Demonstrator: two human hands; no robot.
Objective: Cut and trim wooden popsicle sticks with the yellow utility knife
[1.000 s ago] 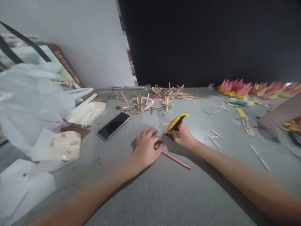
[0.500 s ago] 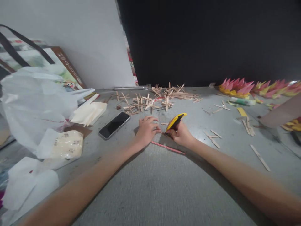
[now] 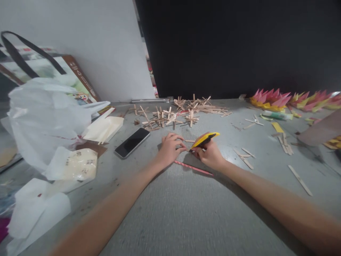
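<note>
My right hand [image 3: 211, 154] is closed around a yellow and black utility knife [image 3: 206, 141], its tip pointing down and left at the grey tabletop. Just left of that tip, my left hand [image 3: 170, 147] rests on the table with thumb and fingers pinched together. Whatever small piece they pinch is too hidden to make out. A striped red pencil [image 3: 194, 168] lies slantwise just below both hands. Behind the knife lies a short wooden craft stick [image 3: 190, 141].
Crossed craft sticks [image 3: 174, 115] are heaped at the back. A phone [image 3: 132, 143] lies left of my hands, near a plastic bag [image 3: 48, 113] and a paper tray [image 3: 105, 129]. Loose sticks [image 3: 299, 180], a glue stick [image 3: 277, 115] and pink-yellow folded paper [image 3: 271, 99] are on the right.
The knife has tipped lower, its back end swinging right and down. The whole view has shifted slightly, and my left hand keeps its pinch by the knife tip.
</note>
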